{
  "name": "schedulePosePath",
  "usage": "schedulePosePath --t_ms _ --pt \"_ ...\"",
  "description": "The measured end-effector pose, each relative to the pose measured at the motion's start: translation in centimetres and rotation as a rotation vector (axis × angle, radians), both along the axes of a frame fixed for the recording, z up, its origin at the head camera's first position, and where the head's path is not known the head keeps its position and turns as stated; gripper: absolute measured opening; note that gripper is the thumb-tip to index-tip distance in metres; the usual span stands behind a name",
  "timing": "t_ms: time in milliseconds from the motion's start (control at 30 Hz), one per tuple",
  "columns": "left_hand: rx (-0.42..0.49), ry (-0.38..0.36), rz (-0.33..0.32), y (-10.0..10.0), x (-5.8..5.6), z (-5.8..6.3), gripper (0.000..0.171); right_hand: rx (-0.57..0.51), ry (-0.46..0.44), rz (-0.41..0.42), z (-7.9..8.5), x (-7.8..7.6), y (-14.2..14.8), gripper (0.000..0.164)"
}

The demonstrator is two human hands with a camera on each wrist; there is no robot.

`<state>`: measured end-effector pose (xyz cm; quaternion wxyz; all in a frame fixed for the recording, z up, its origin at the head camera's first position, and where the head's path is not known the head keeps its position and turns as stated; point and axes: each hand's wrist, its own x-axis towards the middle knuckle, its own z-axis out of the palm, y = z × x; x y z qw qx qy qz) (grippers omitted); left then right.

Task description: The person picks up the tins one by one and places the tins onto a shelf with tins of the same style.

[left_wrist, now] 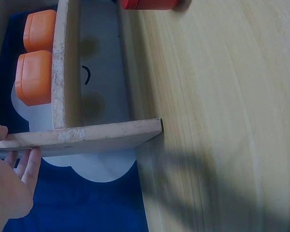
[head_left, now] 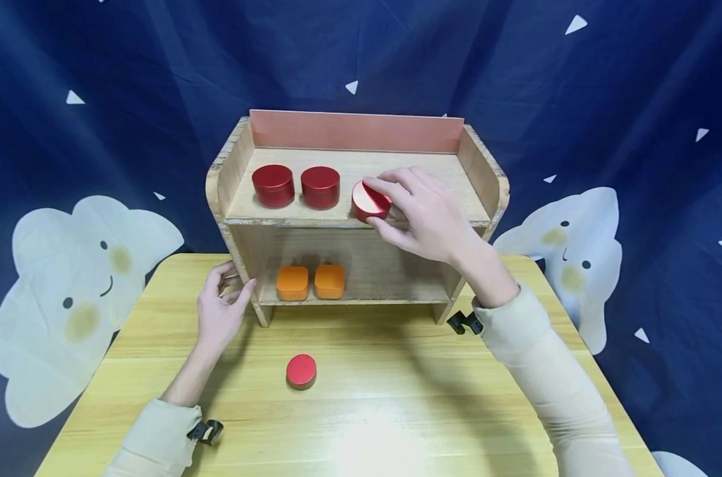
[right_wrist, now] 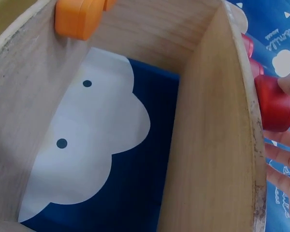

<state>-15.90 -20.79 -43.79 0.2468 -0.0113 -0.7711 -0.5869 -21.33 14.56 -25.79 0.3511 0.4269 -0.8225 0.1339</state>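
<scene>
My right hand (head_left: 423,215) holds a round red tin (head_left: 371,201) between thumb and fingers at the front edge of the wooden shelf's top board. Light glares off its lid. To the left of it, two more red tins, one at the far left (head_left: 273,186) and one in the middle (head_left: 320,187), stand on the same board. With its thumb on one side and fingers on the other, my left hand (head_left: 222,308) grips the front edge of the left side panel (left_wrist: 82,137) of the wooden shelf (head_left: 361,217).
Two orange square tins, a left one (head_left: 292,283) and a right one (head_left: 329,281), sit on the lower board. A smaller red round tin (head_left: 301,371) lies on the wooden table (head_left: 349,424) before the shelf. Behind hangs a dark blue curtain (head_left: 397,53) with cloud shapes.
</scene>
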Motion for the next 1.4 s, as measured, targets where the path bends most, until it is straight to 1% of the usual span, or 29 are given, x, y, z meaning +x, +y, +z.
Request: schedulePosePath --t_ms 233,400,700,1067,1400 --pt "-0.016 0.002 0.006 0.0 -0.1 -0.2 0.042 0.016 0.006 -0.047 -0.1 -0.4 -0.3 0.048" --pt "-0.014 0.002 0.011 0.0 -0.1 -0.2 0.043 0.027 0.016 -0.064 0.0 -0.6 -0.5 0.047" --pt "-0.005 -0.002 0.009 0.0 0.0 0.0 0.042 0.051 -0.033 -0.106 0.2 -1.1 -0.8 0.048" --pt "-0.009 -0.006 0.007 0.0 0.1 0.0 0.042 0.081 -0.071 -0.145 0.3 -1.4 -1.1 0.049" --pt "0.0 -0.004 0.004 0.1 0.1 0.1 0.041 0.09 -0.102 -0.144 0.4 -1.7 -1.1 0.05"
